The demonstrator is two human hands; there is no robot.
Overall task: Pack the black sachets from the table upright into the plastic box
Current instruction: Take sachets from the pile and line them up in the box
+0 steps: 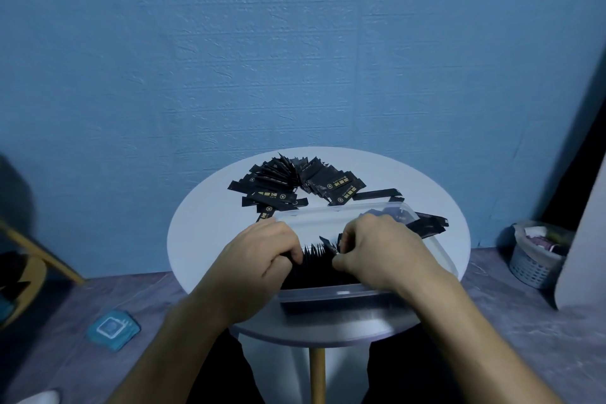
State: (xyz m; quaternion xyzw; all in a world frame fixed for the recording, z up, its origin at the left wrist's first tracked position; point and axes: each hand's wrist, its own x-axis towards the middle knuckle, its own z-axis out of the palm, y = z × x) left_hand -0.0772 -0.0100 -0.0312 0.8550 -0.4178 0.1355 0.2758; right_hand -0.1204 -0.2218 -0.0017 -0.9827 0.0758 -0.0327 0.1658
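**Sachets Held Upright in the Box by Both Hands**

A clear plastic box [331, 294] is seen on the near part of a round white table [203, 233]. Inside it, a row of sachets [314, 264] is stood upright, black and packed close, with the pointed top edges showing between the two hands.

The left hand [262, 252] is laid over the left end of the row, and its fingers are curled down around the tops of the sachets there. The right hand [377, 246] is placed at the right end of the row, where a single sachet [328, 243], tilted a little, is pinched between thumb and fingertips. Both wrists are rested at the near wall of the box.

Beyond the box, on the far half of the table, a pile of loose sachets [295, 187] is fanned out flat, gold print visible on several. A few more sachets [429, 223] are lain just beside the right wall of the box.

A blue textured wall [295, 43] is seen behind the table. On the floor, a grey basket [533, 262] is stood at the right, and a blue packet [113, 328] is lain at the left.
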